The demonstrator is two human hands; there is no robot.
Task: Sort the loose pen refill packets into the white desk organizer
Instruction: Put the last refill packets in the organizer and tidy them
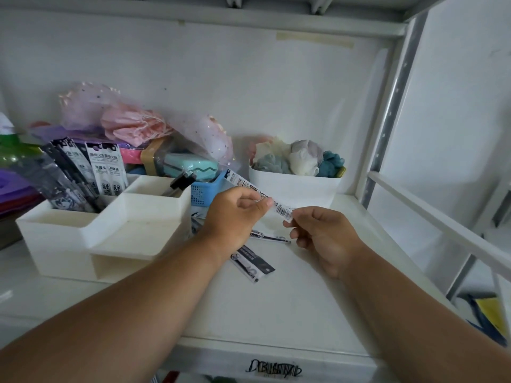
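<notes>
A long clear pen refill packet (237,179) with a barcode is held in the air between both hands. My left hand (235,214) pinches its middle, and my right hand (323,236) pinches its lower right end. The white desk organizer (116,233) stands at the left on the shelf. Several refill packets (91,172) stand upright in its back left compartment. Loose dark refill packets (253,262) lie flat on the shelf below my hands, with another packet (271,236) just behind them.
A blue mesh basket (206,190) sits behind the organizer. A white bin (293,186) of fabric flowers stands at the back right. Pink and purple bags are piled at the back left. A metal shelf post (387,128) and rail border the right side.
</notes>
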